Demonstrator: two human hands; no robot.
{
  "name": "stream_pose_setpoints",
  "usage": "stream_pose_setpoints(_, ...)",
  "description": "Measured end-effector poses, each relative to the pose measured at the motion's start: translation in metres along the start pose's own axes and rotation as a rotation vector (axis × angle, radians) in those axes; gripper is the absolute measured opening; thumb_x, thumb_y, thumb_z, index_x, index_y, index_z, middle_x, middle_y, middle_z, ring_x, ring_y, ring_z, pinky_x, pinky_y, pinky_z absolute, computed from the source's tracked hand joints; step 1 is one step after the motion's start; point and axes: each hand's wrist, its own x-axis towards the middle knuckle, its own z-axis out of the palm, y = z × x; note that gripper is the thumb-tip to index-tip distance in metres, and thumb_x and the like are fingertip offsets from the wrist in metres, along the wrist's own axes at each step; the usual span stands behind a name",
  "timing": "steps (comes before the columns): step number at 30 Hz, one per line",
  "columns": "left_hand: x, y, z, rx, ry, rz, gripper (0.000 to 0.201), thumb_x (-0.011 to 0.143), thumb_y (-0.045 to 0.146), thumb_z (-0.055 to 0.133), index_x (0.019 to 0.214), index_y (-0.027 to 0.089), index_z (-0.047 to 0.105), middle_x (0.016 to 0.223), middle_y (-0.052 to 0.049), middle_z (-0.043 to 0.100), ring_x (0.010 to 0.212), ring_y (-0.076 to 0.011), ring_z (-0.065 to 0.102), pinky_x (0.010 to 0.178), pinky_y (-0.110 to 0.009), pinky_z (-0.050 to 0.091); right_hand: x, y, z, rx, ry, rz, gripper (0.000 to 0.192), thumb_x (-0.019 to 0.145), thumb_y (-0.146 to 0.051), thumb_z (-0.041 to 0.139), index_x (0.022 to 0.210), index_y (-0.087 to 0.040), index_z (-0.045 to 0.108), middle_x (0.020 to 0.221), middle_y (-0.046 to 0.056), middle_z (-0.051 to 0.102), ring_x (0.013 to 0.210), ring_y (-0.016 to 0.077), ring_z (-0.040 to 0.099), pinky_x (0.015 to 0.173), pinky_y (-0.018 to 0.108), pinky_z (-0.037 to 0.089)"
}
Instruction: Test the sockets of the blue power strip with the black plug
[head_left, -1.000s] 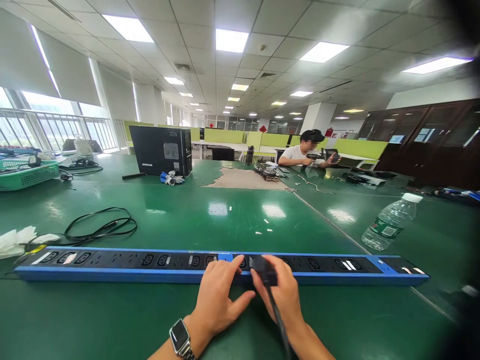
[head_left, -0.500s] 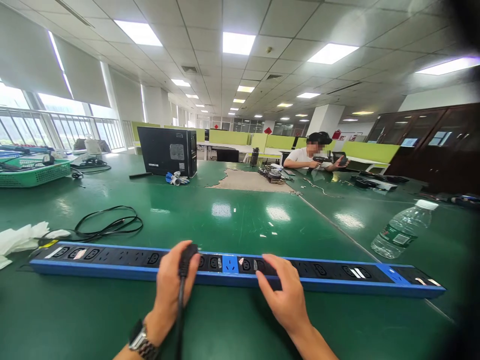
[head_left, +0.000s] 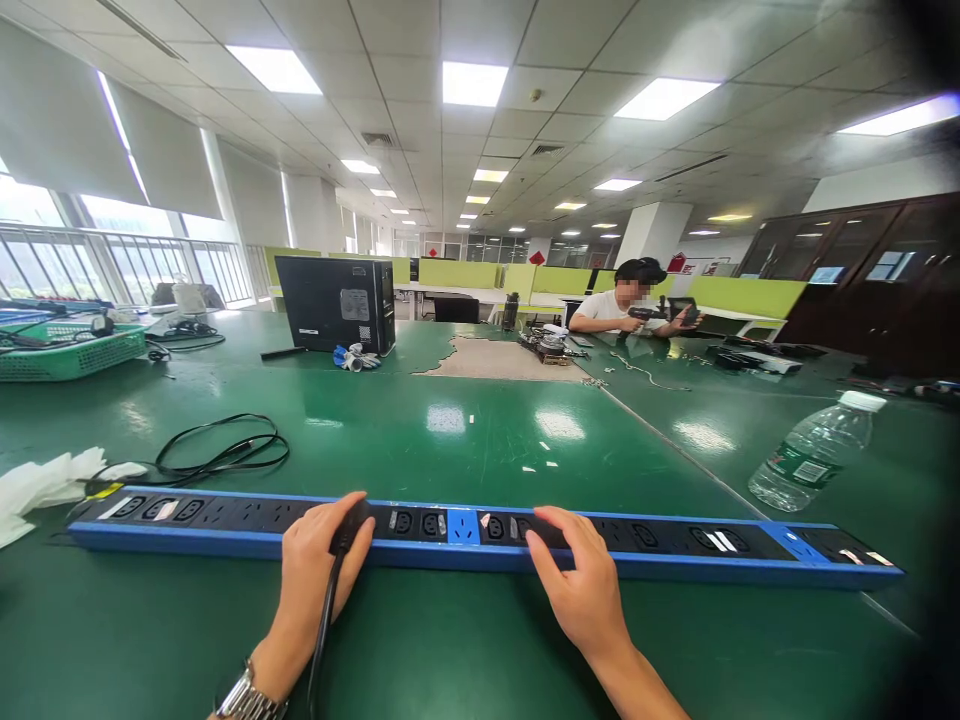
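One long blue power strip [head_left: 480, 545] lies crosswise on the green table [head_left: 465, 430], and everything else is placed from it.

Beyond its left end sit one green basket [head_left: 71, 352], far back, and nearer, one heap of white cloth [head_left: 41, 485] just off the strip's left tip. One coil of black cable [head_left: 217, 455] lies just behind the strip's left part. Farther back stands one black computer case [head_left: 334, 303], well apart from the strip.

The left hand [head_left: 315, 570] rests at the strip's front edge, left of its middle, with a watch [head_left: 244, 700] on the wrist. Its fingers are curled around one black plug [head_left: 346, 527], which is pressed onto the strip's top face; the plug's cord [head_left: 322, 630] runs back toward the person along the palm. Whether the plug is fully seated cannot be told.

Right of the strip's bright blue centre socket, the right hand [head_left: 581, 590] lies flat, fingers [head_left: 551, 528] slightly spread and resting on the strip's top, holding nothing.

Far behind the strip's right half, one other person [head_left: 626, 305] sits at the table with something dark in both hands. Beyond the strip's right end, one clear water bottle [head_left: 814, 450] lies tilted on the table, apart from the strip.
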Motion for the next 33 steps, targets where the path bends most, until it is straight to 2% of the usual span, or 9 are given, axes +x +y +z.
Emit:
stream_pose_setpoints(3,0.001,0.003,0.002,0.01,-0.031,0.03,0.026,0.088,0.035,0.057,0.11,0.022,0.064,0.098,-0.006,0.072,0.091,-0.0243,0.067,0.085,-0.04,0.052,0.0,-0.001,0.0,0.01,-0.001,-0.02,0.02,0.089,-0.036,0.055,0.101,-0.023,0.065,0.098,0.006,0.071,0.092,0.024,0.065,0.082,0.04,0.05)
stream_pose_setpoints(8,0.004,0.002,0.001,-0.025,-0.032,0.035,0.028,0.089,0.04,0.056,0.107,0.02,0.065,0.096,-0.007,0.073,0.086,-0.0229,0.069,0.081,-0.037,0.054,0.0,0.0,-0.001,0.015,0.003,-0.016,0.018,0.089,-0.036,0.055,0.098,-0.023,0.065,0.096,0.005,0.071,0.09,0.0232,0.066,0.08,0.039,0.05)
stream_pose_setpoints(15,0.004,-0.003,-0.003,-0.011,-0.079,0.078,0.027,0.089,0.039,0.057,0.109,0.022,0.065,0.098,-0.006,0.073,0.089,-0.0227,0.068,0.082,-0.036,0.053,0.0,-0.002,0.002,0.031,-0.014,-0.016,0.017,0.089,-0.034,0.055,0.095,-0.023,0.067,0.093,0.005,0.072,0.088,0.0226,0.066,0.081,0.038,0.05)
stream_pose_setpoints(24,0.002,-0.002,0.002,0.054,-0.16,0.045,0.025,0.086,0.034,0.057,0.107,0.024,0.066,0.1,-0.005,0.072,0.094,-0.024,0.066,0.087,-0.04,0.048,-0.002,0.0,-0.001,0.024,-0.048,-0.036,0.016,0.09,-0.034,0.056,0.087,-0.024,0.068,0.088,0.003,0.072,0.084,0.0218,0.066,0.077,0.036,0.05)
stream_pose_setpoints(33,-0.002,0.0,0.01,0.131,-0.12,0.026,0.029,0.085,0.034,0.057,0.111,0.025,0.066,0.107,-0.006,0.07,0.102,-0.0257,0.063,0.092,-0.043,0.044,-0.002,-0.001,0.001,0.053,-0.065,-0.011,0.017,0.09,-0.035,0.056,0.083,-0.024,0.068,0.085,0.003,0.071,0.083,0.0217,0.065,0.077,0.036,0.049)
